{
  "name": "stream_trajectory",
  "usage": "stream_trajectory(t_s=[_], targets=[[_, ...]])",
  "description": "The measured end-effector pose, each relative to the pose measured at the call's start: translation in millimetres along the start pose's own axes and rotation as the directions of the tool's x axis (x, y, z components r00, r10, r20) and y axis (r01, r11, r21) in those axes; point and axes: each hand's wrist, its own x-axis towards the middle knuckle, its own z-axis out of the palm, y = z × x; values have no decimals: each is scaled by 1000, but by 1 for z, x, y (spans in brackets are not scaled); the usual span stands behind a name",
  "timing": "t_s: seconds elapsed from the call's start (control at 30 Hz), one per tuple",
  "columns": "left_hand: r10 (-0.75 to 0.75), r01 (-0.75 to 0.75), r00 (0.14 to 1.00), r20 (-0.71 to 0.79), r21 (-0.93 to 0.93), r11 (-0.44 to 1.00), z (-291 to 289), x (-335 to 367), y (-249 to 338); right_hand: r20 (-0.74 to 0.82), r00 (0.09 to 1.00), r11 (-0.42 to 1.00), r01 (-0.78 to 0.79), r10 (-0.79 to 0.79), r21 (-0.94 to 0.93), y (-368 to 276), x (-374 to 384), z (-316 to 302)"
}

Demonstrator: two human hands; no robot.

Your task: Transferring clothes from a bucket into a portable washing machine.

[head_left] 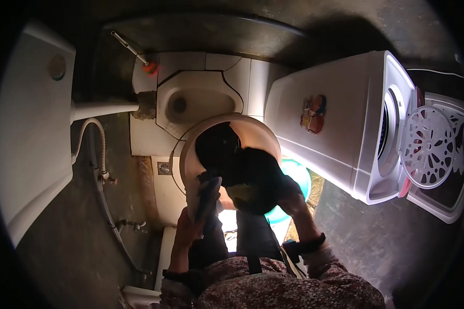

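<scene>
A large pale basin (265, 133) stands in front of me. Dark, bunched cloth (258, 172) lies in it, some hanging over its near rim. My right hand (291, 200) grips the near right edge of this cloth, the fingertips hidden in its folds. My left hand (189, 220) is closed round a long, narrow blue object with a pale edge (208, 198), held upright at the basin's near left rim. Its kind is not clear in the dim light, and part of it merges with the dark cloth.
A squat toilet (201, 103) lies beyond the basin. The white washing machine (325, 123), its round perforated lid (429, 147) raised, stands right. A turquoise tub (297, 177) sits behind the basin's right side. At left are a white sink (41, 129), a tap (131, 225) and a brush (149, 67).
</scene>
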Motion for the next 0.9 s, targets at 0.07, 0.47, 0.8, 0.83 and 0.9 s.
stream_trajectory(t_s=[0.07, 0.47, 0.8, 0.83, 0.9], targets=[[-34, 34, 999, 0, -31, 999, 1, -1, 5, -369, 875, 916, -382, 315, -123, 14, 10, 1], [-74, 73, 997, -10, -68, 995, 4, -7, 9, 57, 946, -4, 59, -320, -998, 38, 0, 11], [-79, 78, 997, -11, -48, 996, 1, -13, 23, -278, 960, 969, -98, 32, -226, -62, -33, 71], [-66, 64, 998, -19, -93, 994, -1, -13, 22, -224, 975, 984, -31, -9, -174, -63, -32, 74], [-59, 55, 998, -27, -147, 988, -1, -14, 23, -261, 965, 915, -130, 28, -382, -73, -34, 75]])
